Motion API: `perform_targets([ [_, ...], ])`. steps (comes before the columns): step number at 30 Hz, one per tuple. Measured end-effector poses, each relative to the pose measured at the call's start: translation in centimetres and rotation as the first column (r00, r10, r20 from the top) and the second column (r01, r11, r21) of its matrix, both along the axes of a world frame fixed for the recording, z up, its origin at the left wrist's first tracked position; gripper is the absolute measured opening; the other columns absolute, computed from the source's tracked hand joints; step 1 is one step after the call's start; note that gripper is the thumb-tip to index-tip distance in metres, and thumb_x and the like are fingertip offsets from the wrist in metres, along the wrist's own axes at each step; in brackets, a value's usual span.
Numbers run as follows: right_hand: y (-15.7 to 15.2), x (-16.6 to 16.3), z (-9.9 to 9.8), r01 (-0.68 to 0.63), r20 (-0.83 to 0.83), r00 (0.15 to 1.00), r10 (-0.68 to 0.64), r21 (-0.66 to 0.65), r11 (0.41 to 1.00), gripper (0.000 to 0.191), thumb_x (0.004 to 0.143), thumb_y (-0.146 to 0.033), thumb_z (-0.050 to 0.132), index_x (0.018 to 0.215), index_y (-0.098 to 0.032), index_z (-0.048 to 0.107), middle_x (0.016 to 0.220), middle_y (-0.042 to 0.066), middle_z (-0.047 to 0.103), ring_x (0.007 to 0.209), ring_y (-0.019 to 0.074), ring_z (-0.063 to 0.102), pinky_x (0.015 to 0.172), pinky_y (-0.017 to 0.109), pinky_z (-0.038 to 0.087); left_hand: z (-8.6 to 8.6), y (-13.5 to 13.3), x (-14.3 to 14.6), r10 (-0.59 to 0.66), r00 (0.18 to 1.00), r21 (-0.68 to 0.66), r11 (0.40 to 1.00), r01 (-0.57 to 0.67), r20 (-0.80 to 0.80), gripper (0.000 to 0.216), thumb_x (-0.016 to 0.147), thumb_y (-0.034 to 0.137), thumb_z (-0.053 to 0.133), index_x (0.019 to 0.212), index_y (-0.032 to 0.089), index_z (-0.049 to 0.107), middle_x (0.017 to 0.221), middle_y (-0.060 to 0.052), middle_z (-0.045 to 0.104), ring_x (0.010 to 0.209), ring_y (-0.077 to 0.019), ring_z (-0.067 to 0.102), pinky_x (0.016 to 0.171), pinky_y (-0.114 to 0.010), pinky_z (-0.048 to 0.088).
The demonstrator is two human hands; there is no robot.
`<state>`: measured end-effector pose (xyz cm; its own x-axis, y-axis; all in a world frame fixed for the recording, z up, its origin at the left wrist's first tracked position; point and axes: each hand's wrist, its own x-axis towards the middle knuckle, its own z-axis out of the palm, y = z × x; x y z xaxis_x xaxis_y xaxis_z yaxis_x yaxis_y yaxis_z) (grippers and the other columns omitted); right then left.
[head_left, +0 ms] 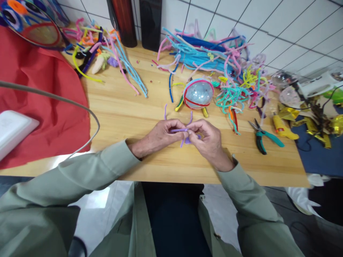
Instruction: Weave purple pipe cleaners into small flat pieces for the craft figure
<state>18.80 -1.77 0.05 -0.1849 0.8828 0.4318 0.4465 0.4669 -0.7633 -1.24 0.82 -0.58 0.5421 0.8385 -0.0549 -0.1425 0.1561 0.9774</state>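
Note:
Purple pipe cleaners (pixel 179 130) are pinched between my two hands above the near part of the wooden table. My left hand (pixel 163 137) grips them from the left, thumb and fingertips pressed together. From the right, my right hand (pixel 207 139) pinches the same piece, its fingertips close to the left ones. Loose purple ends stick up and down around the fingers, and a thicker purple clump shows partly beneath the right hand. Just beyond the hands lies a clear plastic dome (pixel 198 94) edged with red and light blue pipe cleaner.
Bundled blue and pink pipe cleaners (pixel 200 53) lie along the tiled wall. Teal-handled pliers (pixel 264 137) and a yellow glue gun (pixel 284 127) are at right. A red cloth (pixel 53 103), a white box (pixel 16 132) and a grey cable (pixel 66 102) occupy the left.

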Motion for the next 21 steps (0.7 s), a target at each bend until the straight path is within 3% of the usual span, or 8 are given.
perform_targets([
  [4,-0.06,0.1,-0.18,-0.04,-0.144,0.99,0.009,-0.216,0.976,0.005,0.093,-0.025,0.071,0.098,-0.024,0.071,0.082,-0.001,0.07,0.067,0.0135,0.068,0.059,0.028,0.06,0.23,0.1,-0.18,0.006,1.0,0.024,1.0,-0.005,-0.022,0.044,0.08,0.055,0.089,0.088,0.014,0.075,0.083,-0.003,0.074,0.076,-0.0135,0.064,0.073,-0.027,0.051],
  [9,0.07,0.46,-0.2,-0.111,-0.24,0.97,0.028,-0.338,0.935,0.015,0.094,-0.035,0.077,0.101,-0.023,0.072,0.084,0.0,0.071,0.071,0.0147,0.07,0.063,0.03,0.063,0.35,0.21,-0.48,0.013,0.998,0.059,0.998,-0.009,-0.067,0.045,0.081,0.057,0.087,0.088,0.014,0.076,0.081,-0.003,0.073,0.073,-0.0134,0.062,0.07,-0.026,0.05],
  [15,0.13,0.61,-0.32,-0.142,-0.255,0.966,0.043,-0.384,0.913,0.025,0.095,-0.047,0.078,0.101,-0.023,0.073,0.084,0.0,0.07,0.071,0.0147,0.07,0.063,0.03,0.063,0.37,0.17,-0.44,0.013,0.997,0.068,0.998,-0.008,-0.08,0.045,0.081,0.057,0.087,0.084,0.014,0.073,0.074,-0.001,0.068,0.068,-0.0118,0.056,0.065,-0.025,0.045],
  [21,0.03,0.43,-0.28,-0.143,-0.258,0.965,0.047,-0.368,0.919,0.025,0.094,-0.046,0.08,0.102,-0.023,0.073,0.085,0.0,0.072,0.072,0.0145,0.071,0.063,0.029,0.063,0.98,-0.1,-0.45,0.021,0.998,0.082,0.997,-0.016,-0.061,0.045,0.084,0.058,0.084,0.078,0.016,0.069,0.069,0.001,0.062,0.066,-0.0117,0.054,0.065,-0.025,0.044],
])
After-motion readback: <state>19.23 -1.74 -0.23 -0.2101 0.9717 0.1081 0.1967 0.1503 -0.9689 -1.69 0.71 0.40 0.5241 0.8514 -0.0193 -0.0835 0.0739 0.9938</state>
